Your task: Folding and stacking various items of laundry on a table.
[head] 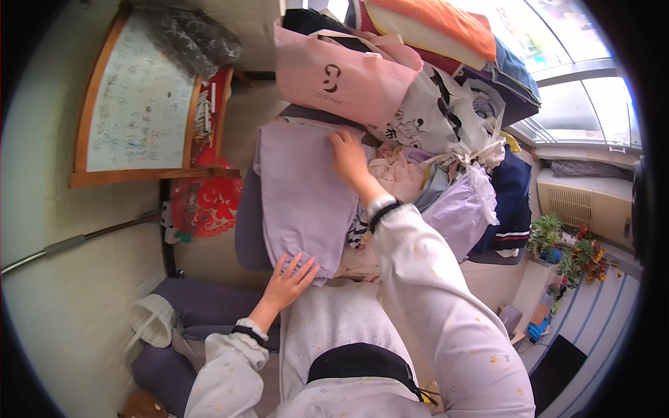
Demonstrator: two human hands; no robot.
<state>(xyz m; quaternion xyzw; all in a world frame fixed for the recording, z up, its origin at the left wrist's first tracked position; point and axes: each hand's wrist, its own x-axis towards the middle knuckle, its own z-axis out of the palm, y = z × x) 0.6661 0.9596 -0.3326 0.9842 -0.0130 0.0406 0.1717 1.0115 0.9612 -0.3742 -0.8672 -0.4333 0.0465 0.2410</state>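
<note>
A pale lilac garment, apparently trousers folded lengthwise (306, 188), lies flat in front of me on a purple-grey padded seat (248, 224). Near its gathered lower end, my left hand (289, 282) rests with fingers spread on the cloth. My right hand (349, 157) touches the upper right edge, its fingertips on the fabric and its palm turned down. Under the right forearm, a striped cloth (359, 227) is partly hidden. Close to that arm lie crumpled pink clothes (397, 170) and a lilac plastic bag (457, 214).
Behind the garment stands a stuffed pink tote bag (339, 73) bearing writing. A white printed bag (423, 109) and folded textiles (434, 28) are piled beside it. Dark navy clothing (509, 201) hangs at right. On the left are a whiteboard (141, 94) and a white woven basket (152, 320).
</note>
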